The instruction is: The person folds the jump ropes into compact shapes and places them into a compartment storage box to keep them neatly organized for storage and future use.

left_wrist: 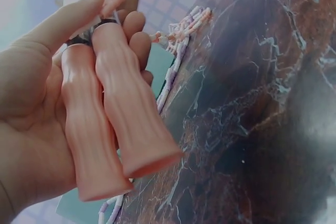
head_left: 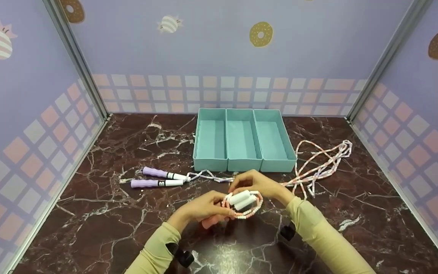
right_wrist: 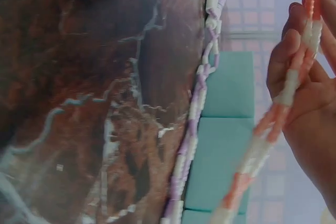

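My left hand (head_left: 203, 207) grips the two handles of a pink-and-white beaded jump rope, above the near part of the table. In the left wrist view the ribbed pink handles (left_wrist: 131, 103) lie side by side across the palm, thumb over their upper ends. A loop of beaded rope (head_left: 259, 207) circles the handles' white ends (head_left: 242, 199). Close by on the right, my right hand (head_left: 261, 185) has its fingers curled round the doubled pink-and-white rope (right_wrist: 286, 95). The rest of that rope trails off to the right.
A teal three-compartment box (head_left: 243, 164) stands at the back middle. Left of centre lies a second jump rope with purple-and-white handles (head_left: 150, 183); its beaded cord runs right, in front of the box. A tangle of beaded rope (head_left: 318, 171) lies right of the box. Patterned walls enclose the marbled table (head_left: 101, 213).
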Tool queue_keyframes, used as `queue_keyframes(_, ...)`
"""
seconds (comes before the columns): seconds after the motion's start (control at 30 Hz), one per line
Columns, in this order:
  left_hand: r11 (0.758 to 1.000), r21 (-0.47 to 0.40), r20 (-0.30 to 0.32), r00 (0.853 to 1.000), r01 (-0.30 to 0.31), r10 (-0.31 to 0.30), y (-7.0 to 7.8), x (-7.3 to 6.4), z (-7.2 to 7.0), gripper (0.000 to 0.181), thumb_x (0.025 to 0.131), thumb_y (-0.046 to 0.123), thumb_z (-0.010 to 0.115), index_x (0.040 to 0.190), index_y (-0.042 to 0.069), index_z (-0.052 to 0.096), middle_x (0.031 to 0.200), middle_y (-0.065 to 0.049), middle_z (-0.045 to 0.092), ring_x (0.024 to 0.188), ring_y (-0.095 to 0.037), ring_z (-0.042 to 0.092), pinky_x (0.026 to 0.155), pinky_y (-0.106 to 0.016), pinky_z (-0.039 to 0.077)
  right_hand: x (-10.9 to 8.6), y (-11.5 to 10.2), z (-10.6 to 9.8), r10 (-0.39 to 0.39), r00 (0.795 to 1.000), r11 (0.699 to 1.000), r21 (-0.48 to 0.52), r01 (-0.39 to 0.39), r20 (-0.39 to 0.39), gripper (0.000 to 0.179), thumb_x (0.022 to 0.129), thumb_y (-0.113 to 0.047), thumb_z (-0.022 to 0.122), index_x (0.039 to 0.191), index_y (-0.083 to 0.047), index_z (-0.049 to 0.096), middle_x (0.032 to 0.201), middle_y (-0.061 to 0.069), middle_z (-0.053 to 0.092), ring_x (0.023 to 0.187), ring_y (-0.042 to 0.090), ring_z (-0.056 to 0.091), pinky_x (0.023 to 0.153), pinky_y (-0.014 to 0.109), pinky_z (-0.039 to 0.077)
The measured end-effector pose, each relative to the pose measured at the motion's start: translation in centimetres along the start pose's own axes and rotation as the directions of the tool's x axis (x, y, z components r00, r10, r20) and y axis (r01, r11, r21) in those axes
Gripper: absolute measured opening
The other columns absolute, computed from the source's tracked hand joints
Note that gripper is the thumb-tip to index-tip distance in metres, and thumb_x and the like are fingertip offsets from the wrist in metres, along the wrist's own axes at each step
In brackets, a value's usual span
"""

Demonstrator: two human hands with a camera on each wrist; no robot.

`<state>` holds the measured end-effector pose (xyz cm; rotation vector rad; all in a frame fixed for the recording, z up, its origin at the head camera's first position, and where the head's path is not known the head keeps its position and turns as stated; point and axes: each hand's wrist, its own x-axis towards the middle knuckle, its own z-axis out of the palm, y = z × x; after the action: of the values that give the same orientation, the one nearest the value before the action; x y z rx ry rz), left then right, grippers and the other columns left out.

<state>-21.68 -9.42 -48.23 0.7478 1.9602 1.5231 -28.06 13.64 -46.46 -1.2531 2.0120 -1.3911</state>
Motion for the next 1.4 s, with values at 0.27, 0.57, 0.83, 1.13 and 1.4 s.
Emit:
queue_keyframes(0.27, 0.997, -0.075, -0.242, 0.97, 0.01, -0.028, 0.2, 0.2, -0.4, 0.018, 0.087, 0.016, 0.074, 0.089, -0.001, 0.068, 0.083, -0.023, 0.07, 0.062, -0.01, 0.061, 0.056, -0.022, 0.051, -0.9, 1.2, -0.1, 0.074, 0.972, 0.983, -0.149, -0.109, -0.222, 0.014, 0.092, 0.001, 0.062, 0.098, 0.012, 0.07, 0.084, 0.023, 0.07, 0.068, -0.005, 0.056, 0.063, 0.013, 0.048)
queue_keyframes(0.57, 0.992, -0.12, -0.405, 0.914, -0.023, -0.028, 0.7, 0.6, -0.5, 0.019, 0.088, 0.015, 0.073, 0.074, 0.012, 0.06, 0.07, -0.001, 0.068, 0.058, -0.006, 0.06, 0.054, -0.019, 0.048, -1.3, 1.8, 0.7, 0.067, 0.95, 0.961, -0.235, -0.143, -0.306, 0.016, 0.094, -0.003, 0.061, 0.09, 0.007, 0.073, 0.072, 0.022, 0.069, 0.06, -0.004, 0.051, 0.056, 0.013, 0.042)
queue_keyframes(0.83, 0.986, -0.165, -0.503, 0.863, -0.035, -0.054, 0.6, 0.7, -1.2, 0.017, 0.087, 0.015, 0.074, 0.076, 0.009, 0.062, 0.072, -0.005, 0.07, 0.061, -0.01, 0.063, 0.058, -0.021, 0.052, -1.9, 1.9, 1.5, 0.005, 0.939, 0.922, -0.362, -0.137, -0.344, 0.021, 0.095, -0.018, 0.065, 0.104, -0.002, 0.076, 0.09, 0.012, 0.076, 0.07, 0.01, 0.06, 0.062, 0.018, 0.049)
queue_keyframes(1.13, 0.983, -0.174, -0.648, 0.759, -0.063, -0.066, 0.4, 0.5, -2.2, 0.022, 0.087, 0.014, 0.075, 0.087, -0.007, 0.069, 0.072, -0.011, 0.072, 0.062, -0.012, 0.065, 0.055, -0.021, 0.052, -2.7, 1.5, 2.7, -0.208, 0.9, 0.8, -0.597, -0.068, -0.383, 0.022, 0.089, -0.012, 0.071, 0.11, -0.01, 0.076, 0.09, 0.004, 0.076, 0.077, 0.014, 0.069, 0.069, 0.031, 0.057)
queue_keyframes(1.4, 0.974, -0.21, -0.707, 0.702, -0.088, -0.088, 0.4, 0.8, -2.1, 0.017, 0.087, 0.013, 0.074, 0.078, 0.001, 0.066, 0.067, -0.004, 0.071, 0.059, -0.011, 0.064, 0.052, -0.021, 0.051, -2.7, 0.8, 3.9, -0.497, 0.795, 0.486, -0.871, -0.077, -0.348, 0.023, 0.079, -0.01, 0.081, 0.101, -0.013, 0.076, 0.082, -0.001, 0.068, 0.073, 0.014, 0.063, 0.064, 0.027, 0.054)
